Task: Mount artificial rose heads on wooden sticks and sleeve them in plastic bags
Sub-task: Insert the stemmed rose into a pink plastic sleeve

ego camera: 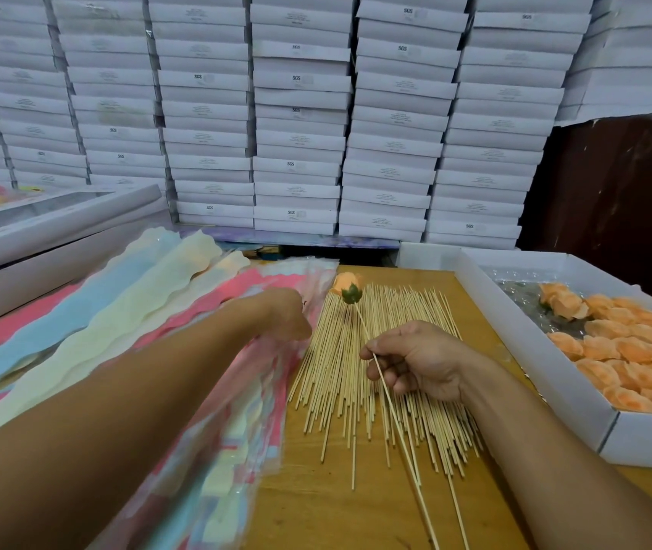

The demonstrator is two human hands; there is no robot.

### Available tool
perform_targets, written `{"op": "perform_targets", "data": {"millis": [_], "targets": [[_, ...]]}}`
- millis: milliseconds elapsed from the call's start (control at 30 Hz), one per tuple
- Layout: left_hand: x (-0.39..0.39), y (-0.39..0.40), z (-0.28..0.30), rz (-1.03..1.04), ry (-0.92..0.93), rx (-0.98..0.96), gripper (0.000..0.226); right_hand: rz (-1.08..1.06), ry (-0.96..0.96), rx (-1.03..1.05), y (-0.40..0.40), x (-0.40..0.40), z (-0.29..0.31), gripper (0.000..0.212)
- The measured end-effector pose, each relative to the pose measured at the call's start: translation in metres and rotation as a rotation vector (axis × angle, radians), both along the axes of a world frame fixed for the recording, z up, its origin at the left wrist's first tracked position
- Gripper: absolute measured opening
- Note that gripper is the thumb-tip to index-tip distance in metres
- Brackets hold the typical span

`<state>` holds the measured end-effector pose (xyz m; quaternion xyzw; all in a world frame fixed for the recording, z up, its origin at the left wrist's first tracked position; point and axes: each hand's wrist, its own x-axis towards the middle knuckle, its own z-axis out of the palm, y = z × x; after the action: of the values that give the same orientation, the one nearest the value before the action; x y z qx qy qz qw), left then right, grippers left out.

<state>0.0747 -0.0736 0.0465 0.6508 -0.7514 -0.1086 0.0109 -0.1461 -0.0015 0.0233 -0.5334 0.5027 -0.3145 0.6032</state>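
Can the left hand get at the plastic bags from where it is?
Probably yes: the left hand already lies on the plastic bags, nothing between them. The right hand holds the mounted rose clear.

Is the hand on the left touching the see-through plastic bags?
Touching. The head view shows the left hand lying on the pile of plastic bags, its fingers down in the sheets; the blur hides whether it pinches one.
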Motion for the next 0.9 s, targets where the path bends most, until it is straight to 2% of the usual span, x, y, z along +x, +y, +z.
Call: {"op": "perform_targets", "data": {"millis": [133, 167, 300, 367, 467, 567, 733, 900], "targets": [[-0.001, 0.003, -0.001, 0.009, 0.091, 0.066, 0.059, -0.002, -0.002, 0.0, 0.0, 0.0, 0.0, 0.017], [0.0, 0.003, 0.0, 0.013, 0.114, 0.078, 0.061, -0.002, -0.001, 0.0, 0.0, 0.0, 0.0, 0.017], [0.006, -0.006, -0.001, 0.094, 0.176, 0.039, 0.018, -0.003, -0.001, -0.01, 0.0, 0.001, 0.0, 0.016], [0.008, -0.006, -0.001, 0.103, 0.113, 0.004, 0.017, -0.003, -0.003, -0.011, 0.0, 0.001, 0.0, 0.016], [0.011, -0.007, -0.003, 0.135, 0.138, -0.001, 0.013, -0.007, -0.009, -0.012, 0.001, 0.0, 0.0, 0.016], [0.013, -0.009, -0.001, 0.187, 0.194, 0.022, 0.026, -0.003, -0.005, -0.013, 0.0, 0.0, 0.0, 0.016], [0.007, -0.005, 0.006, 0.209, 0.186, 0.093, 0.055, -0.006, 0.001, -0.016, 0.001, 0.0, 0.0, 0.016], [0.007, -0.004, 0.006, 0.251, 0.215, 0.078, 0.061, -0.007, -0.004, -0.023, 0.001, -0.001, 0.001, 0.016]]}}
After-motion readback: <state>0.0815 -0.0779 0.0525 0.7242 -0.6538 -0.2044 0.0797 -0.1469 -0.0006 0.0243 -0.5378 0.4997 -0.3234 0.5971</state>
